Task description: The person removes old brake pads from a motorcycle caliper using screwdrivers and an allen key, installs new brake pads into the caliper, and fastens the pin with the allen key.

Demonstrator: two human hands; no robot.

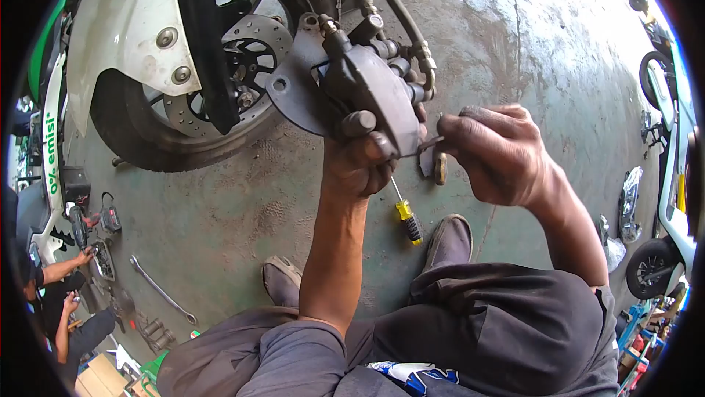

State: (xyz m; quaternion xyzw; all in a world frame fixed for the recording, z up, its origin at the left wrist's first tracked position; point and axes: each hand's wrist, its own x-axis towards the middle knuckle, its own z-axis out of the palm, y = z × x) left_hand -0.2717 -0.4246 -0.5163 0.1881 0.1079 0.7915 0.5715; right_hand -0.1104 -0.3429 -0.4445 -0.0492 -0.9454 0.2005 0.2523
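Observation:
My left hand (360,163) is closed around the lower end of a dark brake caliper (378,92), which is held up in front of me with two brake hoses (402,11) attached. A flat grey metal bracket (299,92) sits on its left side. Close to the caliper's lower right edge, my right hand (503,151) pinches a thin, dark metal pin (431,143); whether the pin's tip is inside the caliper I cannot tell. Below the pin, a small brownish metal piece (440,168) shows partly. On the floor lies a yellow-and-black screwdriver (408,222), its shaft tip hidden behind my left hand.
A motorcycle front wheel (139,136) with a brake disc (192,107) and white fender (128,37) stands at upper left. A long wrench (163,290) lies on the floor. Another person (62,301) works at far left. More motorcycles (653,265) stand at right.

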